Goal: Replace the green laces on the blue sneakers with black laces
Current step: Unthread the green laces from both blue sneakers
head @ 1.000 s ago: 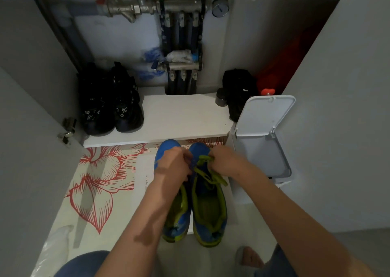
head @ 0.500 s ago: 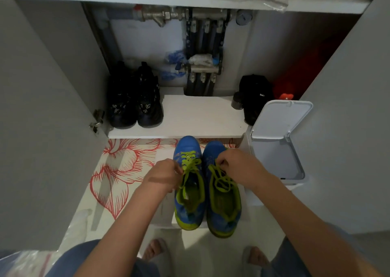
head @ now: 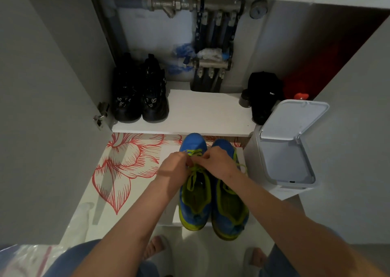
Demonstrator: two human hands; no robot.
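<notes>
The left hand (head: 176, 166) and right hand (head: 219, 162) meet with fingers curled, pinching the green laces (head: 191, 180) of the left shoe. The blue sneakers (head: 194, 142) stand side by side on the floor, lengthwise away from the person, toes toward the cabinet shelf (head: 206, 112).

Sneakers (head: 229, 211) side by side on the floor (head: 200, 247), toes toward the shelf (head: 206, 112) behind them. Left hand (head: 176, 167) and right hand (head: 219, 162) meet over the left sneaker, pinching its laces (head: 196, 172). Bin (head: 289, 150) just right of the sneakers, lid up. Mat (head: 126, 167) on their left. On the shelf: second pair of shoes (head: 140, 93) at left, bag (head: 263, 95) at right, pipework (head: 213, 44) behind.
</notes>
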